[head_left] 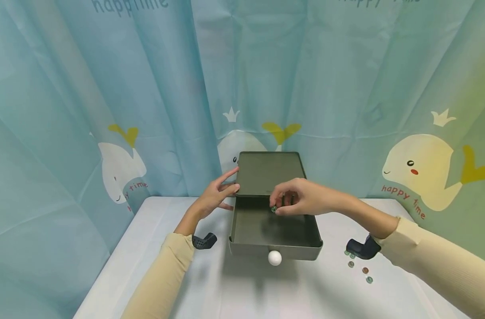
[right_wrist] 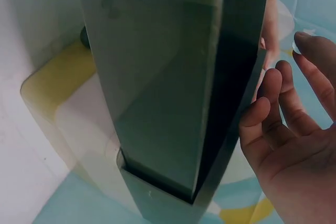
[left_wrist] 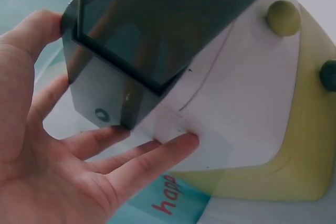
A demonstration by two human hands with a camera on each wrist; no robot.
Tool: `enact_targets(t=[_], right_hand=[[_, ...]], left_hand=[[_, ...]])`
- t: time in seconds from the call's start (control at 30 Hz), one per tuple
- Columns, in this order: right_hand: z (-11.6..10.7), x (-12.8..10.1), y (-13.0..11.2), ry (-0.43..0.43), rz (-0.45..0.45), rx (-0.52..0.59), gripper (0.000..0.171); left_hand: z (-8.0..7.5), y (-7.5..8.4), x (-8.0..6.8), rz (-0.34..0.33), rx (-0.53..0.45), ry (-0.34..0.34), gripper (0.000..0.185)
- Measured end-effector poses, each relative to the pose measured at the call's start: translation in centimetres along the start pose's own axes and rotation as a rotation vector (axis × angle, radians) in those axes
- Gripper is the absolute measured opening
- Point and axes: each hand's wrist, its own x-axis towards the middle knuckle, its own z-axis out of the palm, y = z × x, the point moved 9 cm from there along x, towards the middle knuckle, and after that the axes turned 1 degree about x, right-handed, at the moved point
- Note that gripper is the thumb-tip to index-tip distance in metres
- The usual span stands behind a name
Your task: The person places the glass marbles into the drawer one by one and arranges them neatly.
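Place: a staged recording booth, not a lived-in room.
Backdrop: pale blue whale curtain [head_left: 119, 110] printed "happy time", hung close behind the table [head_left: 210, 283].
Surface: plain white table, bearing a lone grey drawer box [head_left: 272, 208] before the curtain.

We see a dark grey-green drawer box [head_left: 272, 173] with a white knob [head_left: 275, 258], a white counter [head_left: 226, 288], and teal whale-patterned curtains [head_left: 107, 110].

I see a white desk [head_left: 234, 292] backed on all sides by a pale blue curtain [head_left: 107, 88], hanging in soft folds. It is printed with cream whales [head_left: 422, 168], yellow tails, small crowns and red "happy time" lettering. The light is even and soft.
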Motion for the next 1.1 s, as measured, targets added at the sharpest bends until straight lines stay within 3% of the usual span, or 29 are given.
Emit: enact_targets(t=[0.6, 0.87, 1.1], right_hand=[[2.2, 0.8, 1.1, -0.059, 0.016, 0.015, 0.008], [2.1, 1.0, 0.8, -0.063, -0.004, 0.007, 0.009], [2.3, 1.1, 0.9, -0.069, -0.001, 0.021, 0.01]], left_hand=[[0.0, 0.3, 0.2, 0.012, -0.016, 0.0, 0.066], [0.0, 0.9, -0.1, 0.025, -0.012, 0.008, 0.066], [0.0, 0.6, 0.0, 0.018, -0.017, 0.022, 0.065]])
